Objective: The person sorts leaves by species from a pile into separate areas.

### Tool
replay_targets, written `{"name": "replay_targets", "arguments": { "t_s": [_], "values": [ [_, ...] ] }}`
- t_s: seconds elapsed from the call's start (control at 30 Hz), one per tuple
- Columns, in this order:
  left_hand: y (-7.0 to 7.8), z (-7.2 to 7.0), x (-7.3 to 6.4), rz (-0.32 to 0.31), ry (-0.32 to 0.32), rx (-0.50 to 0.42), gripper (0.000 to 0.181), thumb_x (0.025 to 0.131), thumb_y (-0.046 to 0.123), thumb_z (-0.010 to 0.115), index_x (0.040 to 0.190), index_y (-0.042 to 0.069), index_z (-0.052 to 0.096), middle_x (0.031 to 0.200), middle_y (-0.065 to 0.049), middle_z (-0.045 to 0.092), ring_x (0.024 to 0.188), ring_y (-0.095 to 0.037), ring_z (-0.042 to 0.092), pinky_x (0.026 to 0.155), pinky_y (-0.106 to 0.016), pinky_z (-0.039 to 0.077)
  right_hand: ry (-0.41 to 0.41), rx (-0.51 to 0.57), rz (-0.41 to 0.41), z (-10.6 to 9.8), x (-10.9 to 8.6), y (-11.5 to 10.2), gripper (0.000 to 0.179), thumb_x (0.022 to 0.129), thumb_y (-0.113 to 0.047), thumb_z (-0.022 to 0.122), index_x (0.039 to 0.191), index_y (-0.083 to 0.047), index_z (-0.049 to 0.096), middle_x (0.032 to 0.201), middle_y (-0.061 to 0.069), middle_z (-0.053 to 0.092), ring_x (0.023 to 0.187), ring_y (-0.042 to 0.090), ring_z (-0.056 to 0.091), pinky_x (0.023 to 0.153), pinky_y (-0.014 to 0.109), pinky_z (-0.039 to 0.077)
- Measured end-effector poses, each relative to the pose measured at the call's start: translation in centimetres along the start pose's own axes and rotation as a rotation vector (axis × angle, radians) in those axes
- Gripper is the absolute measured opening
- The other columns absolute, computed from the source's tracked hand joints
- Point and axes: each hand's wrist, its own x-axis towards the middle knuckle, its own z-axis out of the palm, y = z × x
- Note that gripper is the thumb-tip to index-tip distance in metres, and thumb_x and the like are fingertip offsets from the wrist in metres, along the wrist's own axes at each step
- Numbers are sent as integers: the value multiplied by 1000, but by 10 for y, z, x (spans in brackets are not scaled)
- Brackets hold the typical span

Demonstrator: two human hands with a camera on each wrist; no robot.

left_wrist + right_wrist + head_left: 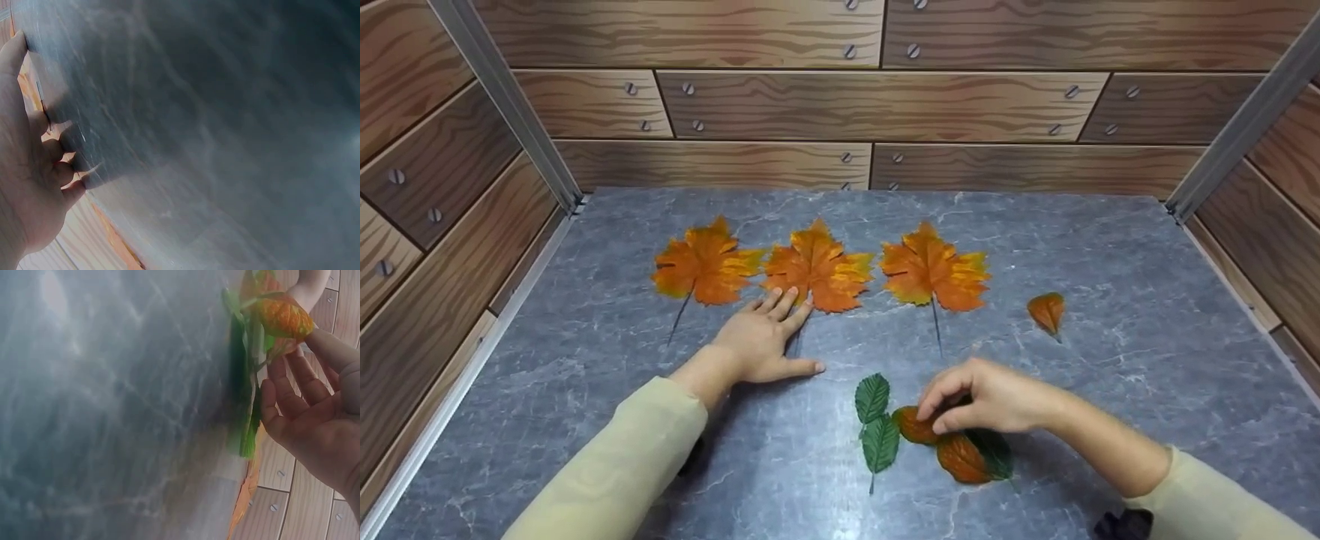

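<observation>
1. Spreading its straight fingers, the left hand [761,341] rested on the lower edge of the middle jagged, orange-yellow maple-shaped leaf [821,262].
2. The right hand [994,397] pinched a rounded orange-and-green leaf [910,429], just beside two toothed, ribbed green leaves [880,444].
3. Near that hand lay a veined, oval orange leaf [962,459].
4. Thin-stemmed maple-shaped leaves, left [709,262] and right [934,266], flanked the middle one on the grey, marble-patterned bench [585,420].

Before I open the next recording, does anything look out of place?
Mildly: one small orange leaf lies alone right of the three maple leaves, apart from the clustered small leaves near the right hand.
</observation>
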Motion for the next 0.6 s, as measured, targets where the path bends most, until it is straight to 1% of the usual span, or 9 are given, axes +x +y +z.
{"name": "replay_targets", "arguments": {
  "t_s": [0.1, 0.17, 0.27, 0.43, 0.6],
  "values": [
    [0, 0, -1, 0, 3, 0, 110, 94, 89, 36, 172, 19, 6, 176, -15, 4, 162, -37, 6, 129, -56, 14, 0, -3, 11, 3, 2, -1, 17, 94, -18, 82, 111, -14, 84, 111, -3, 79, 100, 14, 73, 90, 29, 58],
    [0, -1, -1, 6, 10, 2, 110, 94, 89, 37, 173, 18, 6, 176, -16, 6, 162, -38, 8, 128, -57, 15, 5, 15, 18, 4, 2, -2, 17, 94, -17, 82, 110, -13, 84, 109, -2, 80, 97, 13, 73, 88, 29, 59],
    [1, -2, 0, -4, -1, 14, 110, 94, 90, 35, 172, 20, 3, 176, -14, 4, 162, -36, 6, 129, -56, 15, 27, 46, 20, 3, 3, -3, 17, 95, -15, 81, 111, -11, 84, 108, 1, 80, 95, 13, 73, 86, 30, 60],
    [1, -2, 2, -30, -20, 17, 109, 93, 91, 35, 172, 24, 1, 177, -10, 1, 163, -32, 4, 129, -53, 14, 109, 73, 12, -6, 0, -6, 18, 95, -13, 80, 113, -11, 83, 110, 3, 80, 95, 16, 74, 83, 30, 61],
    [0, 2, 3, -37, -20, 24, 109, 92, 92, 33, 172, 24, 1, 176, -10, 0, 163, -32, 3, 129, -52, 14, 208, 108, -4, -19, -5, -6, 20, 96, -9, 80, 115, -8, 82, 112, 7, 79, 96, 18, 75, 82, 29, 61]
  ]
}}
